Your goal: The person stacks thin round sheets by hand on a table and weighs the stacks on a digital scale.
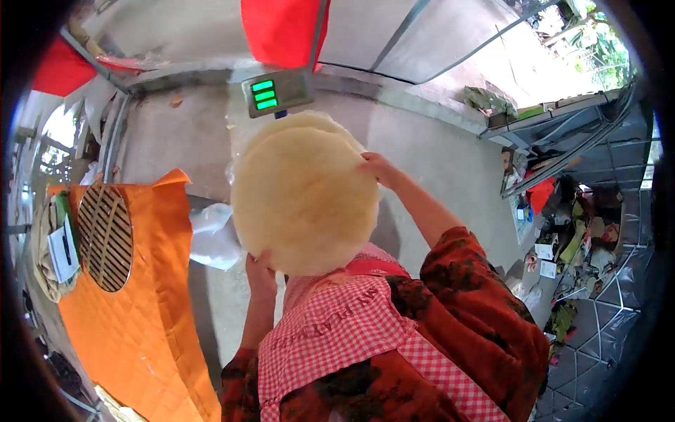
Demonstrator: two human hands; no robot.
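A large round, pale cream sheet [302, 197], thin like rice paper or flatbread, is held out in front of my apron. My left hand [261, 273] grips its lower left edge. On the upper right edge my right hand [380, 169] is closed, thumb and fingers pinching the rim. Behind the sheet's top shows the edge of another round sheet [309, 118]; whether it is also held cannot be told. Just beyond stands a digital scale [278, 93] with green lit displays, its pan hidden by the sheets.
To the left, an orange cloth [158, 281] covers a table, with a round slatted rack [105, 238] on it. A white plastic bag [212, 238] lies beside that table. Cluttered goods [573, 246] stand at the right, under a metal frame [555, 165].
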